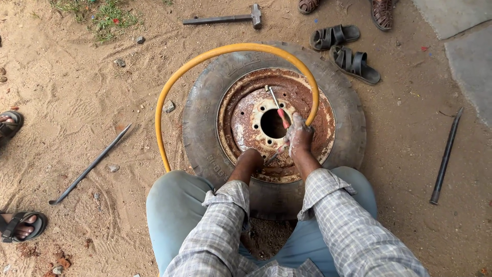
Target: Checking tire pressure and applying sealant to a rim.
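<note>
Tyre flat on sandy ground. Right hand gripping red-handled screwdriver over rusty rim, beside yellow hose. Left hand fisted on rim, contents unclear. Soapy grip could slip, jabbing left hand.

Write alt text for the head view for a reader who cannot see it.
Both hands work at a rusty wheel rim inside a tyre lying flat on sandy ground: the right hand grips a yellow hose and a red-handled tool, the left hand rests on the rim. A hammer and sandals lie nearby.
</note>
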